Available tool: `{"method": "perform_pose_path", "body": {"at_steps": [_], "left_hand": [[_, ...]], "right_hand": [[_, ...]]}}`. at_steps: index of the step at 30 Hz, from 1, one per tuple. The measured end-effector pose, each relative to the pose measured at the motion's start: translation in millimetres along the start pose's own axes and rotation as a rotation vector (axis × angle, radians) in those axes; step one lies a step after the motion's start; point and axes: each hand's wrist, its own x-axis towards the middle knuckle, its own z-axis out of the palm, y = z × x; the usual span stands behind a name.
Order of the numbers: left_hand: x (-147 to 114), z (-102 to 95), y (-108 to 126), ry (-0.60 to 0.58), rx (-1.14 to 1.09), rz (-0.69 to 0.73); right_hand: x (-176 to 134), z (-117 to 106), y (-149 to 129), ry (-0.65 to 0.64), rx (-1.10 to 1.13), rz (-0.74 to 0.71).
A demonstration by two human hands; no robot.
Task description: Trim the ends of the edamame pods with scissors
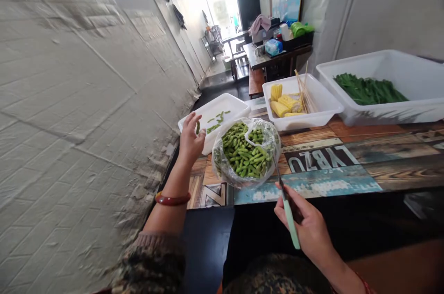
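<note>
My left hand (pixel 191 142) is raised at the near left edge of a white tray (pixel 234 102), with a single green edamame pod (pixel 198 127) between thumb and fingers. A few pods (pixel 215 122) lie scattered in that tray. In my right hand (pixel 307 222) is a pair of scissors (pixel 290 223) with a mint-green handle, its thin blades pointing away from me. The blade tips are close to the right rim of a clear plastic bag (pixel 274 139), which stands open and is full of edamame pods (pixel 248 157).
A white tub (pixel 328 95) holds corn pieces (pixel 286 100) and wooden skewers (pixel 304 92). To its right, a larger tub (pixel 367 111) contains green leafy vegetables (pixel 369 89). A white wall (pixel 86 122) rises close on the left. Another table (pixel 258 60) with assorted items stands behind.
</note>
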Motion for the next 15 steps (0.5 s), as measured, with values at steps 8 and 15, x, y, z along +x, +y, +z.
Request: {"method": "perform_pose_path", "body": {"at_steps": [8,15], "left_hand": [[-43.3,35.1,23.8,-0.421,0.046,0.162],[-60.8,57.0,26.5,-0.493,0.315,0.284]], "right_hand": [[5.0,6.5,4.5,-0.081,-0.084,-0.033],[5.3,12.5,-4.7,-0.094,-0.136,-0.140]]}}
